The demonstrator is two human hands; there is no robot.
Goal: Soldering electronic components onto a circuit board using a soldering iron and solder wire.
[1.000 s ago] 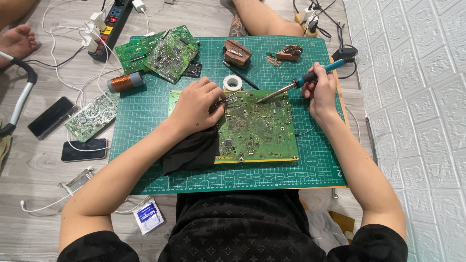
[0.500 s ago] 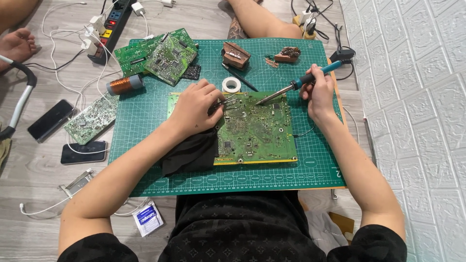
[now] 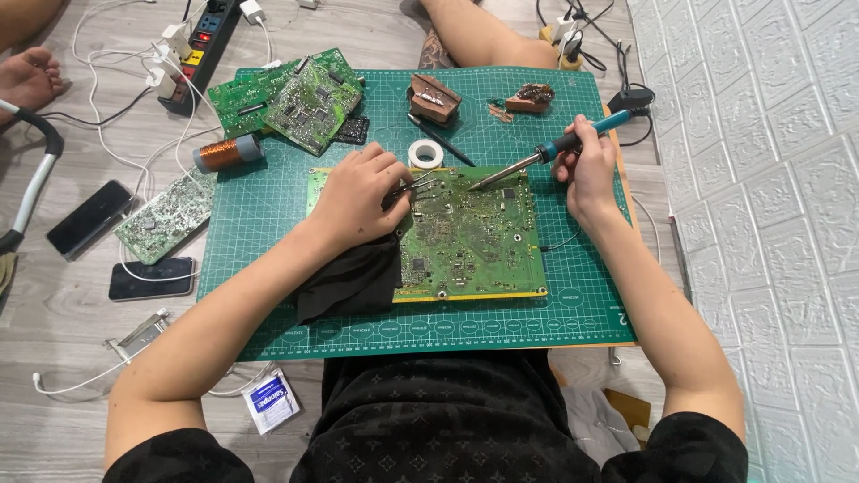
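Observation:
A large green circuit board (image 3: 474, 241) lies on a green cutting mat (image 3: 268, 215). My left hand (image 3: 358, 192) rests on the board's upper left corner, gripping metal tweezers (image 3: 419, 186) whose tips point right over the board. My right hand (image 3: 589, 170) holds a soldering iron (image 3: 546, 152) with a blue handle. Its metal tip reaches down-left to the board's top edge, close to the tweezer tips. A black cloth (image 3: 353, 277) lies under my left forearm, beside the board.
On the mat's far side sit a white tape roll (image 3: 426, 154), two more green boards (image 3: 300, 94), a copper wire spool (image 3: 225, 152) and two brown holders (image 3: 434, 97). Left of the mat lie another board (image 3: 165, 217), two phones (image 3: 89, 219), a power strip (image 3: 204, 45) and cables. Another person's leg (image 3: 474, 36) is beyond the mat.
My hands hold nearly the same pose. The iron's tip has edged slightly down toward the board and the tweezers.

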